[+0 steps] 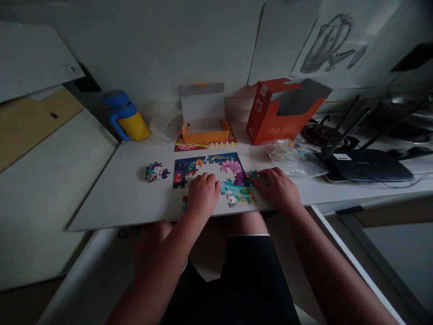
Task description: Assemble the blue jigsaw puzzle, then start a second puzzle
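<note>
From here, the partly joined jigsaw puzzle (238,174) lies on the white tabletop (115,194). The left hand (204,192) curls over it, the right hand (279,187) beside teal pieces (253,174); I can't tell whether either grips any.

Both bare forearms are extended forward from the lower part of the view, the left forearm (164,262) being slanted toward the right and the right forearm (333,259) toward the left. The left hand (203,193) is held with its back turned up and its fingers curled under, the fingertips mostly hidden. The right hand (280,188) is likewise held back upward, its fingers bent and directed leftward; whether anything is gripped cannot be told. The hands are set well apart. Between the forearms, the right knee (248,223) is left bare.
</note>
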`<state>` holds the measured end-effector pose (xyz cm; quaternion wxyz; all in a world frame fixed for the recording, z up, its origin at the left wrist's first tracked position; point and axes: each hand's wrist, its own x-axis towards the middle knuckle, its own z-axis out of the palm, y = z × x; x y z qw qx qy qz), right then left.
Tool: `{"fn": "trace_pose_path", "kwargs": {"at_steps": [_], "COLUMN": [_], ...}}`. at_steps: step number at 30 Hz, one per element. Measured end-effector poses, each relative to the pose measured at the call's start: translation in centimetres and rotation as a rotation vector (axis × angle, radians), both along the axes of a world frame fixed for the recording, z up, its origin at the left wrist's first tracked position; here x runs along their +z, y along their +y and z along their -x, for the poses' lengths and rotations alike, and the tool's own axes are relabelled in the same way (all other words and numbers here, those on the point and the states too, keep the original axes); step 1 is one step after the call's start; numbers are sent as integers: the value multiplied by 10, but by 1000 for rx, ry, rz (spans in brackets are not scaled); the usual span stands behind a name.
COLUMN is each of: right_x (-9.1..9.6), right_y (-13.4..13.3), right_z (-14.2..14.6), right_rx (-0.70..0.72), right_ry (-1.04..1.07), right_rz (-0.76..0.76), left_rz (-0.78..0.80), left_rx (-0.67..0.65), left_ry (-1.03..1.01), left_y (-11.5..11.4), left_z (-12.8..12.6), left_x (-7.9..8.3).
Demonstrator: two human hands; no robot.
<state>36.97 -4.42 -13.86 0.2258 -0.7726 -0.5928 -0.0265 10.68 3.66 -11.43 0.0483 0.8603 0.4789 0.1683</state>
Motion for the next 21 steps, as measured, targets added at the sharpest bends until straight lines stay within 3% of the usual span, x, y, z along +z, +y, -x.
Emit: {"fn": "trace_pose_path", "kwargs": {"at_steps": [8, 14, 21], "right_x": [-1, 1, -1], "right_y": [0, -2, -4], "right_z": [-1, -2, -11], "right_rx": [3, -20, 7], "right_ry": [19, 165, 355], "right_rz": [-3, -9, -28], "left_rz": [-53, -96, -88], "left_rx": [-67, -176, -263], "left_ry": [-65, -208, -218], "left_y": [-5, -16, -30], "left_z": [10, 57, 109], "left_x": [3, 1, -17]}}
